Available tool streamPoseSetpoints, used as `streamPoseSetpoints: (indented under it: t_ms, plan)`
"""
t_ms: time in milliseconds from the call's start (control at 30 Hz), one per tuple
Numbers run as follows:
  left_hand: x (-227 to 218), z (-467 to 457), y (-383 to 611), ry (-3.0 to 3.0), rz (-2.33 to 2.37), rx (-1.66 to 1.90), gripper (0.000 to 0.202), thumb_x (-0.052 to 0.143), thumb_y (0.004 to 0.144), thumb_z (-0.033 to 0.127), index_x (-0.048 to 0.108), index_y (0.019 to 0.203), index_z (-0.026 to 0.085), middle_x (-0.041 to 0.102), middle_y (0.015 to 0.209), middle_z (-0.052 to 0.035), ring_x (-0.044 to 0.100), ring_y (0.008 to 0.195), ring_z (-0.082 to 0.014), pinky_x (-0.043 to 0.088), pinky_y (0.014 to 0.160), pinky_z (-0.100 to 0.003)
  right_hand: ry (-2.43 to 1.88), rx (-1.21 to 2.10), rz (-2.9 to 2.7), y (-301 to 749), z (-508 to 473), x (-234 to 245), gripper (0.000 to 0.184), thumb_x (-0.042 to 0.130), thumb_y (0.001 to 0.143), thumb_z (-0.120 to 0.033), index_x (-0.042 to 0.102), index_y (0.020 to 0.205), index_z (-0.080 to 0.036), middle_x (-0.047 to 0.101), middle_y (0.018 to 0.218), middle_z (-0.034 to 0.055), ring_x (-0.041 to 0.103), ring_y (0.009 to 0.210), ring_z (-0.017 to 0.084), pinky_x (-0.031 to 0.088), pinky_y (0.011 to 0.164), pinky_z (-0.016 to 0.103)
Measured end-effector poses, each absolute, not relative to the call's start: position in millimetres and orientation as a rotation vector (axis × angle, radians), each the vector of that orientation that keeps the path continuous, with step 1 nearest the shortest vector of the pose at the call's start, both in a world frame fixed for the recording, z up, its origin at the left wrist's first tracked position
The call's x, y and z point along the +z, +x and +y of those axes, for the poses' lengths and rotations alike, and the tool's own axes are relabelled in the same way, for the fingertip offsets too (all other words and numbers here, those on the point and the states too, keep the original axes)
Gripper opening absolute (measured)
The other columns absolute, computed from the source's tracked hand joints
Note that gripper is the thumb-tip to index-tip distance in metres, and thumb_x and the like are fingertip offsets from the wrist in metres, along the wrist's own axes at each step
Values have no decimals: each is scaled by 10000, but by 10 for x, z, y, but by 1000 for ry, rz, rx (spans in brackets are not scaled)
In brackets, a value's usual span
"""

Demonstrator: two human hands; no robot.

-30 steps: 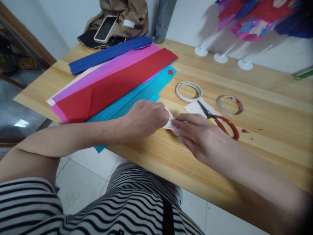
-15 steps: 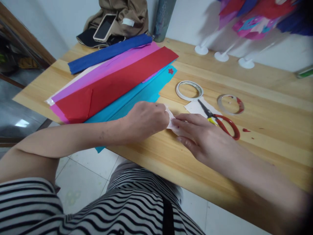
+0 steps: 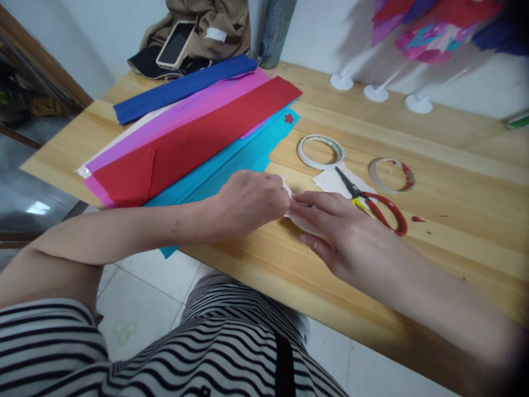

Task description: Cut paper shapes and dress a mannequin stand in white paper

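Observation:
My left hand (image 3: 253,201) is curled into a fist low over the table, closed on one end of a pale pinkish-white piece of paper (image 3: 303,222). Most of that paper is hidden by both hands. From the other side, my right hand (image 3: 349,231) lies with its fingers stretched flat over the paper, close against my left knuckles; its thumb stands apart. Just beyond my right hand are scissors (image 3: 386,212) with red and yellow handles. Their blades rest on a white sheet of paper (image 3: 328,179).
A white tape roll (image 3: 303,160) and a clear ring with red on it (image 3: 408,177) lie behind the scissors. Left are red (image 3: 198,143), teal (image 3: 225,179) and blue (image 3: 185,88) paper sheets. A phone (image 3: 176,45), bag (image 3: 229,25) and white-based stands (image 3: 376,92) are farther back.
My left fist has shifted slightly right, up against the right fingertips, so less of the paper shows between the hands. The surroundings look the same.

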State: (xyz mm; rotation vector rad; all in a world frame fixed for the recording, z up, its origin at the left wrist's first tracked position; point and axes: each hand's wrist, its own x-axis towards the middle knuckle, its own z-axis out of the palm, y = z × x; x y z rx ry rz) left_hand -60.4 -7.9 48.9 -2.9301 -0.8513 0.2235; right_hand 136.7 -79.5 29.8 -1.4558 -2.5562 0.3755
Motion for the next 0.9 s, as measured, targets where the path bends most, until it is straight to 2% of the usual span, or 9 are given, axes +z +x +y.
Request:
streamPoseSetpoints:
  t_ms: [133, 400, 533, 900]
  plan:
    - [479, -78, -606, -2912, -833, 242, 423, 350, 930, -53, 740, 897, 108, 733, 958, -131, 645, 742, -157, 342, 558, -263, -1423, 377, -2546, 1367, -810, 293, 371, 465, 978, -203, 701, 1262, -162, 681, 1362, 205, 647, 1272, 405, 590, 1005, 627]
    - [449, -82, -623, -2939, -851, 195, 367, 393, 943, -30, 733, 912, 104, 730, 945, -112, 662, 771, -155, 380, 568, -255, -1324, 358, -2558, 1351, -805, 268, 400, 436, 1003, -170, 686, 1315, -162, 695, 1377, 181, 618, 1318, 392, 568, 1048, 619]
    - [409, -77, -637, -2952, -853, 163, 367, 387, 945, -29, 725, 890, 105, 726, 917, -112, 672, 782, -172, 392, 571, -261, -1271, 337, -2602, 1373, -796, 267, 394, 431, 1017, -164, 690, 1309, -111, 706, 1369, 191, 620, 1308, 409, 581, 1034, 618]
    - [384, -63, -664, -2910, -820, 177, 352, 404, 909, -42, 724, 942, 102, 734, 953, -123, 667, 758, -175, 324, 529, -287, -1239, 246, -2617, 1356, -800, 198, 359, 478, 991, -109, 718, 1257, -119, 718, 1365, 180, 625, 1300, 426, 592, 1031, 618]
